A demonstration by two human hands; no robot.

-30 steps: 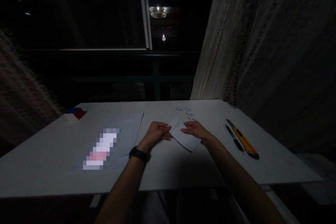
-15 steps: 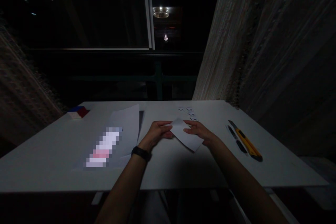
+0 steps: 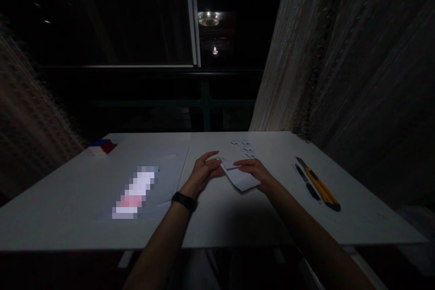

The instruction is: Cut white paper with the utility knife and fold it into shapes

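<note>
A small piece of white paper is held between my two hands, just above the table. Its top edge is folded over into a flap. My right hand pinches the paper on the right, fingers over the flap. At the paper's upper left corner, my left hand grips with thumb and fingertips, its index finger raised a little. A dark band is on my left wrist. Beyond my hands lie several small white paper pieces with dark marks.
On the white table, a larger paper sheet with a pixelated bright patch lies left. A red, blue and white cube sits at the far left. On the right rest a yellow box cutter and a slim dark knife or pen.
The paper in my hands now has its top edge folded over; before, it looked flat. My left index finger has lifted. The large sheet's raised edge has settled down.
</note>
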